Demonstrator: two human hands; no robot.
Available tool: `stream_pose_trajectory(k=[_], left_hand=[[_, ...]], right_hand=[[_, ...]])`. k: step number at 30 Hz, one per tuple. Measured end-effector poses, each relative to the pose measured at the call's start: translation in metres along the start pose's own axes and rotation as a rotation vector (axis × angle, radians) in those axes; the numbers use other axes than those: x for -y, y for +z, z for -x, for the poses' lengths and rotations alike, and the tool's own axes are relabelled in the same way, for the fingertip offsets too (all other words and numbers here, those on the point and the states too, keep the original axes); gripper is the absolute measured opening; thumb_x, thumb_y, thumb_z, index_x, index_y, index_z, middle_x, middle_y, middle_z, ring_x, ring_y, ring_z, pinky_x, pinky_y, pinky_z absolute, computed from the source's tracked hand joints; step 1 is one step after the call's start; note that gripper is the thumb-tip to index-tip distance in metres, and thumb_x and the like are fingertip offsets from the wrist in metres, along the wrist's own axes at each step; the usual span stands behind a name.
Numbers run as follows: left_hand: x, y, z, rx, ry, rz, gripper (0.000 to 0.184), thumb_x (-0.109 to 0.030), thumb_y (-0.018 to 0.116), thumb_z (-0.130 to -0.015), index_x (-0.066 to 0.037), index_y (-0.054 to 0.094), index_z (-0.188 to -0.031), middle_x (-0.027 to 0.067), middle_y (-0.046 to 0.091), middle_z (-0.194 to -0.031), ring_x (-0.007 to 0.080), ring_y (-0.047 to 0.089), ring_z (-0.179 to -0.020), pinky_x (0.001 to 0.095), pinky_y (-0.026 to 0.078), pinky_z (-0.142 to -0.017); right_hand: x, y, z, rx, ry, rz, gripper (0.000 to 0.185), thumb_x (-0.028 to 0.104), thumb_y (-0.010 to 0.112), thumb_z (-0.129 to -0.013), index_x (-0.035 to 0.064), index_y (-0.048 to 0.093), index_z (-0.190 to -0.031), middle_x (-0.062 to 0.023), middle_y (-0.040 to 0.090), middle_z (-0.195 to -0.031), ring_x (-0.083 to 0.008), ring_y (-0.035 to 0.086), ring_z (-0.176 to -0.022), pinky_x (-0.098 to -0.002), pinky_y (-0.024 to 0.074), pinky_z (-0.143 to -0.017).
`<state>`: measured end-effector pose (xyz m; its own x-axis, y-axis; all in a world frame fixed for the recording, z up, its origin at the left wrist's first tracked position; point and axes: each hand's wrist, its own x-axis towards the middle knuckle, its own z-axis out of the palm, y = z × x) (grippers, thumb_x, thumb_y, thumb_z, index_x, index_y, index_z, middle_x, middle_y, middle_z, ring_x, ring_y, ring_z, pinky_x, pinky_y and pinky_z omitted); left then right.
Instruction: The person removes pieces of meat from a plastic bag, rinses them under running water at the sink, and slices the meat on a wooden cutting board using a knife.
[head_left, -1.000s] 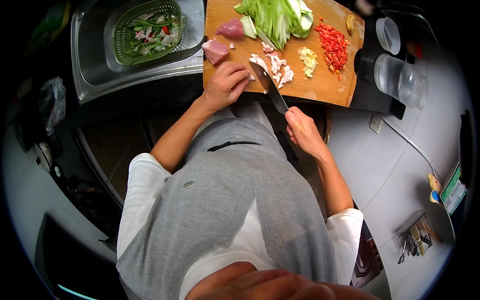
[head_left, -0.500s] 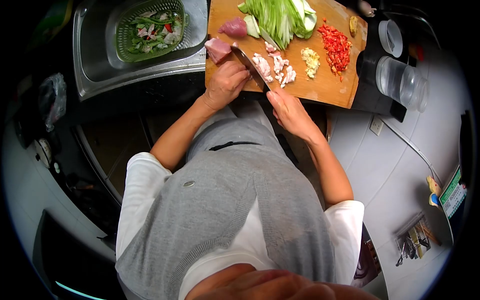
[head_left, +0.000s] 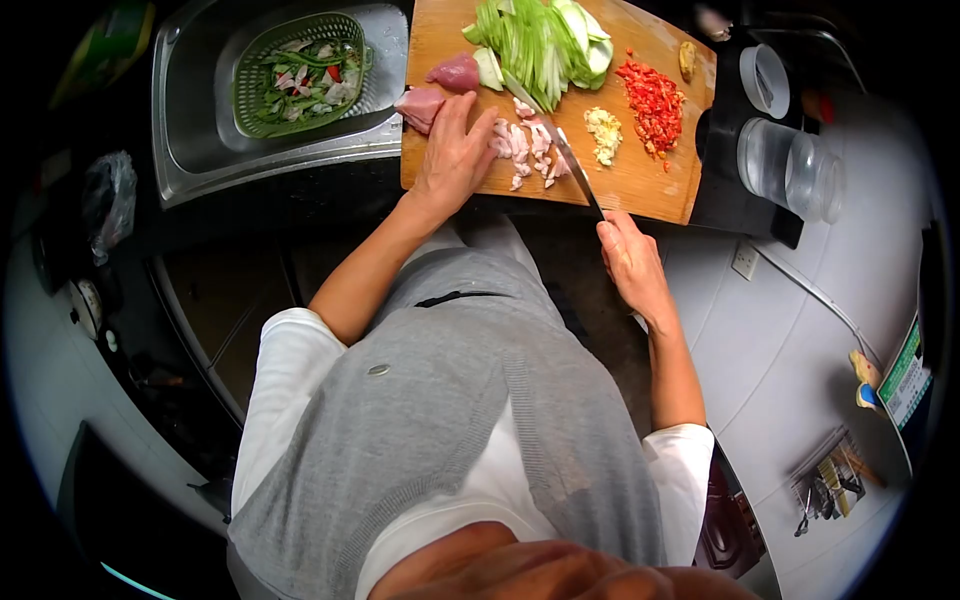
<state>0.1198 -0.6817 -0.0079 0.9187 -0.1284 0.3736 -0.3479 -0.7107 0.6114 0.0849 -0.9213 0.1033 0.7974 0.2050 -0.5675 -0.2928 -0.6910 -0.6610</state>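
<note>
My right hand grips the handle of a kitchen knife, its blade slanting up and left over the board. Between the blade and my left hand lie small pale pieces of chopped meat. The fingers of my left hand are stretched out and apart, holding nothing. Its fingertips are beside a chunk of raw pink meat; I cannot tell whether they touch it. A second raw meat chunk sits just beyond. Past the knife tip is a heap of sliced green vegetable.
The wooden cutting board also bears minced garlic, chopped red chili and a ginger piece. Left of it, a green basket of greens sits in the metal sink. A clear jar stands at the right.
My right hand has moved right and toward me with the knife, away from the meat chunk. My left hand's curled fingers have straightened and reached farther over the board.
</note>
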Motion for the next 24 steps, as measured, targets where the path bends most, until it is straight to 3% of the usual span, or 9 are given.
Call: stream_pose_trajectory(k=[5,9,11,12,13,16,18,24], left_hand=[[-0.008,0.02,0.001,0.166,0.038,0.192,0.037,0.0,0.062,-0.069,0.0,0.052,-0.105,0.0192,0.049,-0.109,0.0355,0.05,-0.101,0.0397,0.042,-0.088],[-0.017,0.031,-0.002,0.101,0.095,0.273,0.047,0.0,0.065,-0.066,0.0,0.05,-0.111,0.0168,0.051,-0.108,0.0333,0.051,-0.099,0.0398,0.042,-0.086],[-0.017,0.027,-0.009,0.091,0.043,0.244,0.053,-0.001,0.067,-0.064,0.0,0.049,-0.114,0.0166,0.051,-0.11,0.0328,0.05,-0.102,0.04,0.041,-0.087],[-0.017,0.024,-0.012,0.084,-0.014,0.215,0.058,-0.002,0.07,-0.062,0.0,0.048,-0.117,0.0164,0.051,-0.112,0.0323,0.049,-0.105,0.0403,0.04,-0.089],[-0.014,0.022,-0.014,0.085,-0.014,0.215,0.058,-0.002,0.07,-0.062,0.0,0.048,-0.117,0.0164,0.051,-0.112,0.0323,0.049,-0.105,0.0403,0.04,-0.089],[-0.012,0.015,-0.022,0.363,0.016,0.218,0.06,-0.004,0.071,-0.061,0.001,0.048,-0.116,0.0174,0.051,-0.114,0.0348,0.048,-0.104,0.0414,0.04,-0.089],[-0.015,0.022,-0.014,0.335,0.049,0.234,0.059,-0.004,0.071,-0.061,0.0,0.049,-0.116,0.0173,0.051,-0.113,0.0347,0.048,-0.104,0.041,0.04,-0.088],[-0.017,0.015,-0.008,0.263,0.033,0.317,0.05,-0.006,0.068,-0.069,-0.003,0.052,-0.116,0.0153,0.053,-0.113,0.0316,0.05,-0.104,0.0377,0.042,-0.088]], right_hand=[[-0.014,-0.007,-0.002,-0.065,0.025,0.062,0.038,0.036,0.042,-0.093,-0.0001,0.052,-0.102,-0.0038,0.043,-0.052,-0.0117,0.044,-0.047,-0.0278,0.0351,-0.046],[-0.014,-0.007,-0.003,-0.074,0.061,0.063,0.037,0.034,0.043,-0.093,-0.0005,0.051,-0.102,-0.0082,0.045,-0.054,-0.0177,0.046,-0.049,-0.0312,0.0372,-0.05],[-0.011,-0.009,-0.003,-0.039,0.032,0.143,0.035,0.032,0.044,-0.093,-0.0007,0.05,-0.103,-0.0144,0.047,-0.058,-0.0272,0.05,-0.054,-0.0361,0.0388,-0.055],[-0.011,-0.009,-0.004,-0.012,0.049,0.165,0.038,0.035,0.045,-0.092,-0.0006,0.049,-0.105,-0.0224,0.055,-0.068,-0.0411,0.056,-0.07,-0.0437,0.0415,-0.062],[-0.009,-0.01,-0.003,-0.012,0.049,0.163,0.038,0.035,0.045,-0.092,-0.0006,0.049,-0.105,-0.0224,0.055,-0.068,-0.0411,0.056,-0.07,-0.0437,0.0415,-0.062],[-0.007,-0.013,0.0,0.036,0.071,0.196,0.039,0.035,0.045,-0.091,-0.001,0.049,-0.106,-0.0223,0.056,-0.068,-0.0406,0.057,-0.071,-0.0441,0.0421,-0.064],[-0.01,-0.017,0.002,0.014,0.072,0.184,0.034,0.03,0.045,-0.092,0.0,0.05,-0.106,-0.0191,0.052,-0.064,-0.0346,0.055,-0.065,-0.0383,0.041,-0.061],[-0.016,-0.028,0.003,-0.026,0.0,0.196,0.036,0.031,0.048,-0.091,-0.0001,0.05,-0.109,-0.0197,0.058,-0.075,-0.0353,0.059,-0.074,-0.0376,0.0436,-0.066]])
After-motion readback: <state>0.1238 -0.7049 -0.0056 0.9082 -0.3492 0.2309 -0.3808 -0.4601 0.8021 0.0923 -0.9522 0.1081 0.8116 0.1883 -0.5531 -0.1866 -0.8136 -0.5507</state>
